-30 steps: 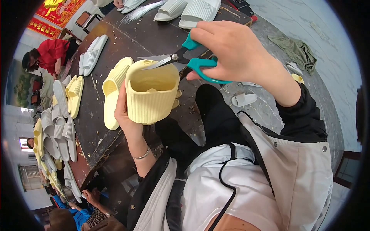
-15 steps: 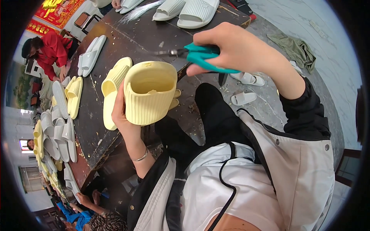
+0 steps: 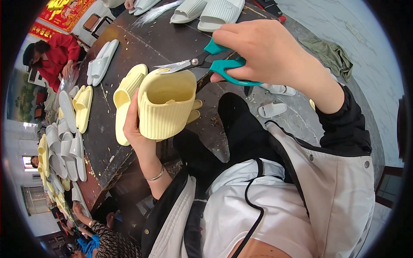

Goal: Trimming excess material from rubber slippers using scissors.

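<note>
My left hand (image 3: 136, 124) is closed around the side of a yellow slide sandal (image 3: 167, 118). The sandal is tilted so its ribbed strap and hollow opening face me, and a small ragged tab sticks up at the strap's edge. In my right hand (image 3: 262, 51) are teal-handled scissors (image 3: 195, 62), fingers through the loops. The handles are spread, and the blades lie at the sandal's far rim, over a small raised bit there. Whether they touch it I cannot tell. A second yellow sandal (image 3: 129, 101) rests on the dark table just left of my left hand.
The dark table (image 3: 107, 142) carries pale scraps, white sandals (image 3: 103, 62) and larger light sandals (image 3: 219, 15) at its far edge. Grey and yellow sandals pile up at left (image 3: 64, 150). A person in red (image 3: 60, 58) and a patterned sleeve (image 3: 112, 241) are nearby. Sandals (image 3: 272, 110) lie on the floor.
My right hand has brought the scissors leftward and slightly down to the sandal's far rim, and their blades have come apart. The left hand and sandal have barely shifted.
</note>
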### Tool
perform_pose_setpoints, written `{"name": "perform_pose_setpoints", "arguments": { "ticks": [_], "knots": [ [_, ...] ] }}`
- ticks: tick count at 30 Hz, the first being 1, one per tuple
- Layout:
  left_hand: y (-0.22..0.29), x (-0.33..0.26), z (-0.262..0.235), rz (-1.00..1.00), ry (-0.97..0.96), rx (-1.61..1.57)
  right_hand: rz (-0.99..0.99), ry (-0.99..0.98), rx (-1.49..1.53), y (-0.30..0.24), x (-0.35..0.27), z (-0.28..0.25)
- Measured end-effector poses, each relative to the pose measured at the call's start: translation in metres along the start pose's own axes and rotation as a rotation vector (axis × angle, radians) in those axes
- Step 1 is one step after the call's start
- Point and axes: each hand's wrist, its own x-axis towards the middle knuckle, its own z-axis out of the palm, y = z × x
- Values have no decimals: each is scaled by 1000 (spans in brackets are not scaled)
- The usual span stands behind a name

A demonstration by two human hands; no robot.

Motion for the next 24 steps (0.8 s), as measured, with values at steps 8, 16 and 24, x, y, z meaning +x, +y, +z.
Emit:
{"name": "perform_pose_setpoints", "arguments": {
  "ticks": [8,16,24],
  "knots": [
    [0,-1,-1,-27,6,-33,201,-282,125,-7,10,-8],
    [-2,-1,-1,-28,6,-1,84,46,133,-3,2,13],
    [1,0,0,-4,-5,17,8,36,-12,-3,3,8]
  ]
}}
